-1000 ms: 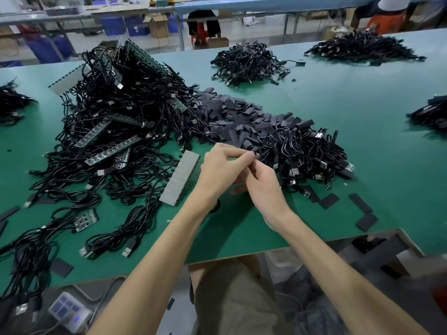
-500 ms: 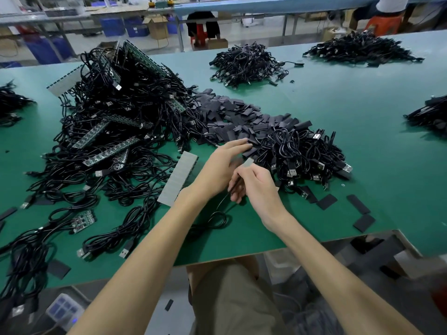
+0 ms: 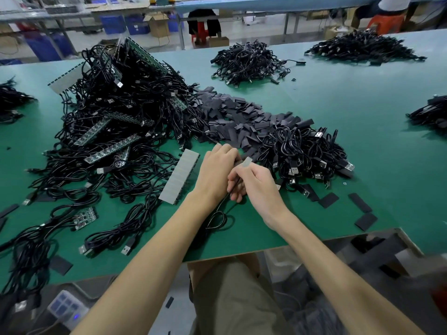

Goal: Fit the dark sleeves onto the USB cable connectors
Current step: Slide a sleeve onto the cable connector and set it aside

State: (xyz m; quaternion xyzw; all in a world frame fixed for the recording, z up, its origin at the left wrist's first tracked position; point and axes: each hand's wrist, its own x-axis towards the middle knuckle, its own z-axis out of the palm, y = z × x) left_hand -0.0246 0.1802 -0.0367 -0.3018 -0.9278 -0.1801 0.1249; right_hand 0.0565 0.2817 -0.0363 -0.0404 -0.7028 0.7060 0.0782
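My left hand [image 3: 216,174] and my right hand [image 3: 257,187] meet at the near edge of the dark sleeve pile [image 3: 232,117]. The right hand pinches a small grey cable end [image 3: 246,163], and its thin black USB cable [image 3: 217,220] trails down into a loop on the green table [image 3: 362,146]. The left hand's fingers curl over what looks like a dark sleeve [image 3: 238,163] right beside that end, mostly hidden by the fingers. A heap of coiled USB cables [image 3: 302,153] lies just to the right of both hands.
A big tangle of cables and green circuit strips [image 3: 116,112] fills the left. A grey strip [image 3: 179,180] lies by my left wrist. Loose sleeves [image 3: 329,200] sit at the near right. More cable heaps [image 3: 249,61] lie at the back. A box stands below the table edge.
Both hands have dropped lower and moved forward to the edge of the sleeve pile. The left fingers reached out flat, then curled in. The cable loop now lies on the table.
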